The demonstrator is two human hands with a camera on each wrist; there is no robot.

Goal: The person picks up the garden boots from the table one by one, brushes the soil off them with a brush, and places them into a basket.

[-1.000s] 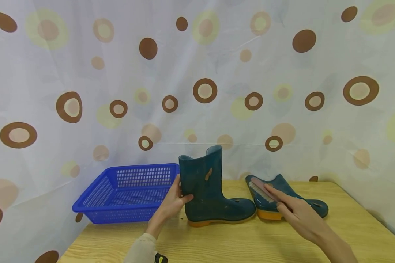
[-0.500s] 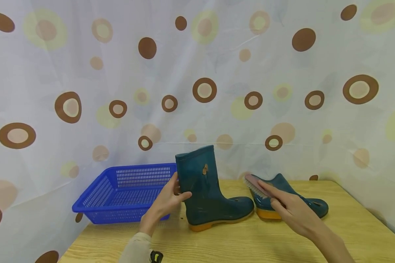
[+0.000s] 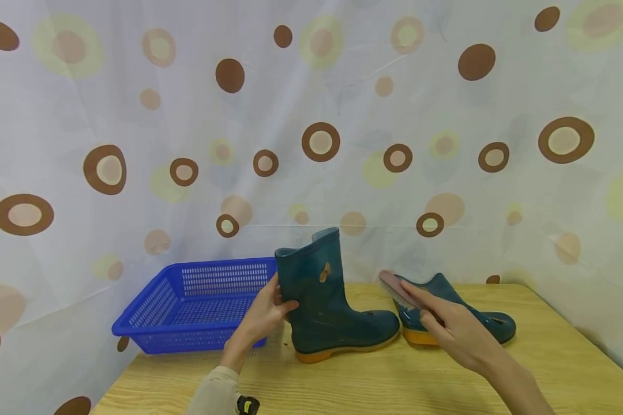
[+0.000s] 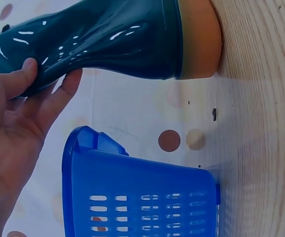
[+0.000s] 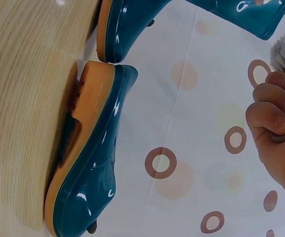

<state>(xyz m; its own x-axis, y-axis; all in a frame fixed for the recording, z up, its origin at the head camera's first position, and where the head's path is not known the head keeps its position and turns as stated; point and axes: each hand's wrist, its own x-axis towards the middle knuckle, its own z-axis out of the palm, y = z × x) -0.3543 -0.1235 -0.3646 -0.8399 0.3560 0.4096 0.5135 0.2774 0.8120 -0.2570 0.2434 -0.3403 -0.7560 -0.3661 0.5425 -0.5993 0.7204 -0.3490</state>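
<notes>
A dark green rubber boot (image 3: 322,305) with an orange sole stands in the middle of the table, its shaft leaning back to the left. A brown smear (image 3: 325,272) marks the shaft. My left hand (image 3: 263,314) holds the shaft from behind, thumb on the near side; in the left wrist view the fingers curve under the shiny boot shaft (image 4: 118,39). My right hand (image 3: 459,331) grips a pink scrub brush (image 3: 394,285) with white bristles. In the right wrist view the bristles (image 5: 282,53) are apart from both boots.
A second green boot (image 3: 441,288) lies on its side at the right, beyond my right hand. At the left sits a blue slatted basket (image 3: 197,331). All rest on a wooden table (image 3: 374,386), with a spotted curtain (image 3: 311,190) behind.
The held boot has shifted slightly left and its shaft leans further back. My right hand has moved the brush left and up, from in front of the lying boot to beyond its shaft opening.
</notes>
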